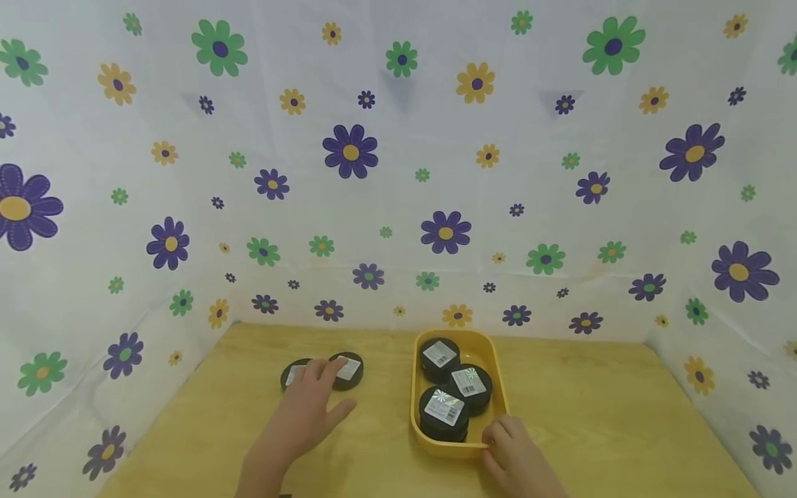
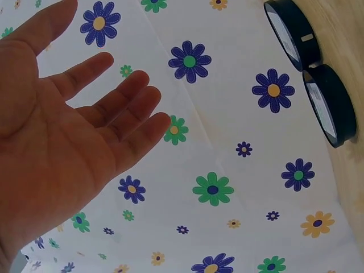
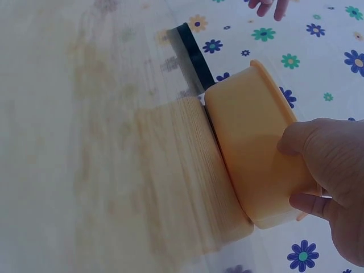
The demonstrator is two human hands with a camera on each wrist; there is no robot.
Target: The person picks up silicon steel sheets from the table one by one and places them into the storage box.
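Note:
Over two round black containers on the table, a left one and a right one, hovers my left hand. Its fingers are spread and relaxed, and the left wrist view shows the bare palm apart from both containers. My right hand grips the near right corner of a yellow plastic tray, fingers over the rim and thumb against the outer wall. Inside the tray sit black round containers with white barcode labels, at the back, middle and front; the front one looks stacked.
A wooden table carries everything. White cloth with purple, green and yellow flowers hangs behind the table and along both sides.

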